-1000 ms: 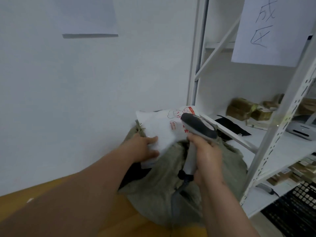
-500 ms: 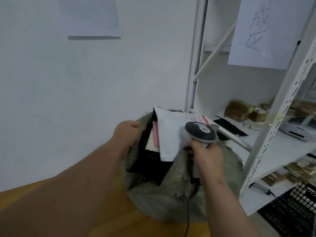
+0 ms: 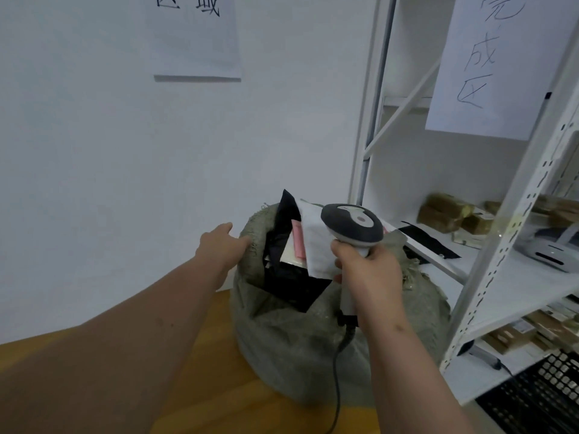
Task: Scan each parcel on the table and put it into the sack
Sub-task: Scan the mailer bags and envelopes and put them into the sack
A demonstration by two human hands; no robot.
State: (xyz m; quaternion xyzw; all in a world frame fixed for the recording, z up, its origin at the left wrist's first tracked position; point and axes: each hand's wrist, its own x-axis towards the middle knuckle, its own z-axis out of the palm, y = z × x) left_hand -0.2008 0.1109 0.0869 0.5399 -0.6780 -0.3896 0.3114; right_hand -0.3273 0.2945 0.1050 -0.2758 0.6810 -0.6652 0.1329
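A grey-green woven sack [image 3: 291,336] stands on the wooden table [image 3: 200,386] against the wall. Its mouth is open, with a white parcel [image 3: 316,245], a pink one [image 3: 297,242] and black ones [image 3: 288,277] sticking up inside. My left hand [image 3: 224,244] touches the sack's left rim, fingers nearly straight, holding nothing. My right hand [image 3: 368,270] grips the handle of a grey and white barcode scanner [image 3: 352,225] above the sack's right side. The scanner's cable hangs down in front of the sack.
A white metal shelf rack [image 3: 488,277] stands right of the sack, with brown parcels [image 3: 445,211], a black flat parcel and a white device on its shelf. A black crate [image 3: 542,396] sits at the lower right. Paper signs hang on the wall and the rack.
My left hand let go of the white parcel, which dropped into the sack, and moved to the sack's left rim. The scanner in my right hand rose slightly.
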